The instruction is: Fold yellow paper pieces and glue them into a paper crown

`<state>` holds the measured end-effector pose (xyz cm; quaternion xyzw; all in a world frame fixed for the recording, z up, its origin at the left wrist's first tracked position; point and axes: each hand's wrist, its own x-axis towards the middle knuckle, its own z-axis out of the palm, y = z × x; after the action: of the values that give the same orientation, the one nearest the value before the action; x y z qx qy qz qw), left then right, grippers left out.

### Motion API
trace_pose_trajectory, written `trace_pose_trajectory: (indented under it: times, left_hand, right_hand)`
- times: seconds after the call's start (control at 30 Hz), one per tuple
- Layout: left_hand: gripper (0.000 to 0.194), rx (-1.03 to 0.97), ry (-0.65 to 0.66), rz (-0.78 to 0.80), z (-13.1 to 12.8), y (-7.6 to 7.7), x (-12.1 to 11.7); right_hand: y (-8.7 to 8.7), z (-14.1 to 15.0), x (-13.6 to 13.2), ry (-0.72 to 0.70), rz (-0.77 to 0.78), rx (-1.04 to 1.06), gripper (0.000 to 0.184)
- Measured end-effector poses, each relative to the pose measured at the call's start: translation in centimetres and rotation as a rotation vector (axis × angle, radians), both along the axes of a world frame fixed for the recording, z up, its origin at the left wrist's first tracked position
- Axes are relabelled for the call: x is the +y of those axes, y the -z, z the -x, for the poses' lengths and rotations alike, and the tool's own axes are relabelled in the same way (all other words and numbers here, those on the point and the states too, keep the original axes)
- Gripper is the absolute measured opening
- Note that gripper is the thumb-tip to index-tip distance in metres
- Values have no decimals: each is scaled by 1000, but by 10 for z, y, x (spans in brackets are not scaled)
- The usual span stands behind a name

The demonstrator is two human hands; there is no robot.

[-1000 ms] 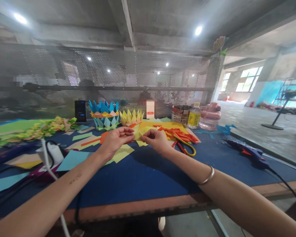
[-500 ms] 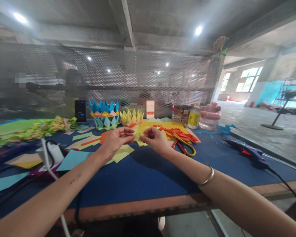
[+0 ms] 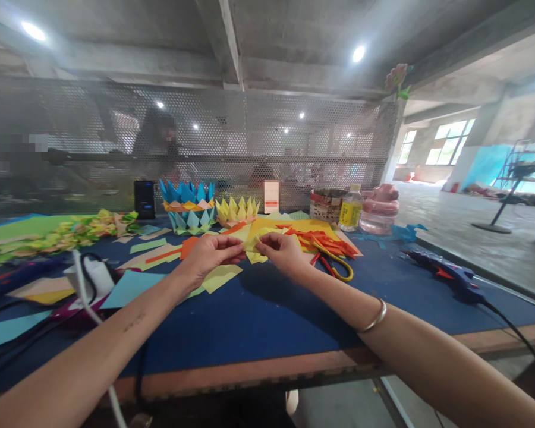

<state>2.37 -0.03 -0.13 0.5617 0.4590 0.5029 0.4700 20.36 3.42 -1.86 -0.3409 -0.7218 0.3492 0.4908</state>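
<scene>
A small piece of yellow folded paper [image 3: 251,242] is held just above the table [image 3: 267,309], near its middle, between two hands: the left hand [image 3: 209,257] pinches its left edge with the fingers [image 3: 235,257] closed on it, and the right hand [image 3: 282,252] grips its right edge the same way, thumb and fingers clenched on the paper. One silver bangle [image 3: 374,318] sits on the right forearm. Under and beside the hands lie loose yellow sheets [image 3: 220,276], and just right of them one pair of scissors [image 3: 334,266] with yellow and red handles lies touching a heap of orange paper strips [image 3: 323,241]. Behind the hands stand two folded paper crowns, a blue one [image 3: 188,208] and a smaller yellow one [image 3: 238,211], side by side. Further right are one woven basket [image 3: 327,205], one plastic bottle [image 3: 351,209] with a yellow label and one pink jug [image 3: 380,209], close together. One blue glue gun [image 3: 446,274] lies near the right edge with its black cable trailing off. At the far left a garland of green and yellow folded paper [image 3: 66,233] stretches along the table, with a black and a white cable [image 3: 87,279] nearby. The table has a dark blue top with a wooden front edge. A perforated metal screen [image 3: 267,142] stands behind it, under a concrete ceiling with round lights, and windows show at the far right.
</scene>
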Motion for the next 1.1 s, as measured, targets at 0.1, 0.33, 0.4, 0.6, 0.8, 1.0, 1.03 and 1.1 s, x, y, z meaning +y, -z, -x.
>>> trace_pose_trajectory:
  times: [0.1, 0.33, 0.4, 0.6, 0.8, 1.0, 1.03, 1.1]
  left_hand:
    - [26, 30, -33, 28, 0, 0, 0]
    - [21, 33, -59, 44, -1, -1, 0]
    - [22, 49, -76, 40, -1, -2, -1]
    - [29, 64, -57, 8, -1, -1, -2]
    - [32, 154, -93, -74, 0, -1, -1]
    - [28, 229, -73, -102, 0, -3, -1]
    - [29, 223, -63, -116, 0, -3, -1]
    - [38, 208, -29, -160, -1, -2, -1]
  right_hand:
    - [0, -1, 1, 14, -23, -9, 11]
    - [-4, -1, -4, 41, -92, -95, 8]
    - [-5, 0, -5, 37, -101, -94, 8]
    - [-6, 0, -6, 39, -114, -92, 9]
    - [-6, -3, -5, 94, -141, -135, 6]
    - [-6, -3, -4, 83, -137, -136, 6]
    - [-6, -3, -4, 87, -134, -137, 6]
    - [-6, -3, -4, 90, -138, -151, 7]
